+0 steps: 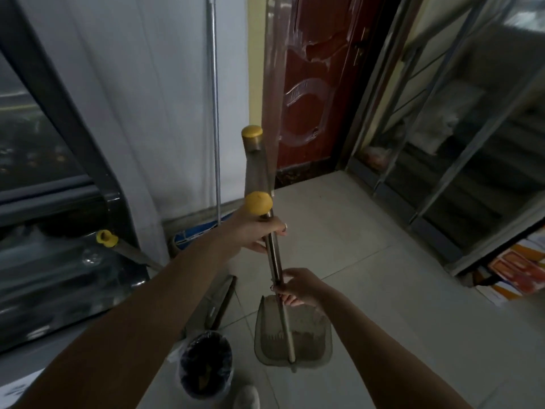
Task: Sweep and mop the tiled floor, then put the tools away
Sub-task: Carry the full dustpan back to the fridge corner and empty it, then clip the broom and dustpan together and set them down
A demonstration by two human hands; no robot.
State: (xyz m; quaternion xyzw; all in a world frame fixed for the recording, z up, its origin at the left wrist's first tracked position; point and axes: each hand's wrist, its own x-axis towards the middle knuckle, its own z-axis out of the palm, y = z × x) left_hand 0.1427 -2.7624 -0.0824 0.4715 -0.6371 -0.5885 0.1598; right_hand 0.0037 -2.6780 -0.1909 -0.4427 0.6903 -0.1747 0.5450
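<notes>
Both grips are closed on one tool. The left hand [259,234] wraps its fingers round a steel handle [272,258] just below its rounded yellow cap [259,203], while the right hand [298,287] pinches the same shaft lower down. The handle runs downward, slightly tilted, to a smoky, translucent dustpan [306,335] low over the pale tiled floor [354,246]. A band of brownish dust and grit lies across the pan; whether it touches the tiles cannot be told. Just behind the cap rises a second yellow-capped handle [252,137], blurred. Left of the dustpan stands a round bin [206,364] with a dark liner. A thin mop pole [213,113] leans on the white wall, and a red door [309,84] stands beyond.
</notes>
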